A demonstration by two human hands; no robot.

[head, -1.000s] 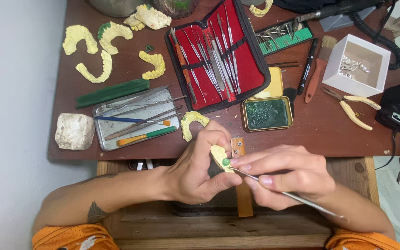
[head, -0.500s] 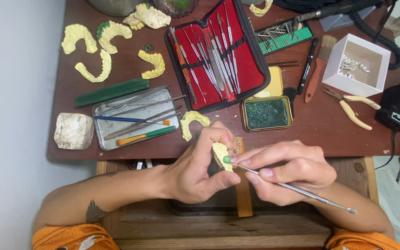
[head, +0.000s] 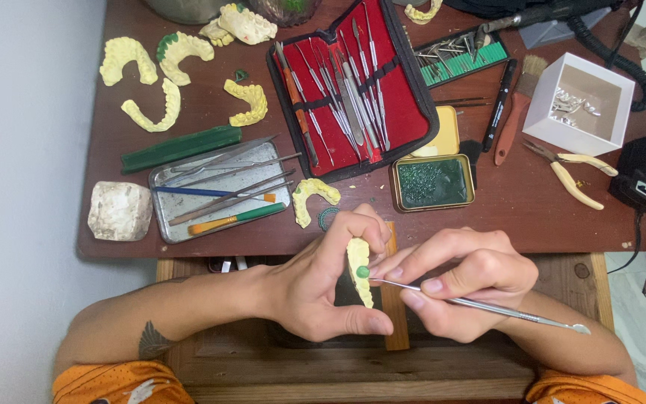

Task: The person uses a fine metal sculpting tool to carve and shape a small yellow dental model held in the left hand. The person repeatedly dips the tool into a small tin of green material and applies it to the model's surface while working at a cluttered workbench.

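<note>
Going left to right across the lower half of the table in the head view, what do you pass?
White stone block → metal tray of tools → loose yellow dental cast → tin of green wax → pliers. In front, the left hand holds a cast; the right hand holds a metal carving tool.

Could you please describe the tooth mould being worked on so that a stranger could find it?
Start at the open red tool case; below it the left hand pinches one pale yellow mould. Unlike those lying on the table, it carries a small green blob.
</note>
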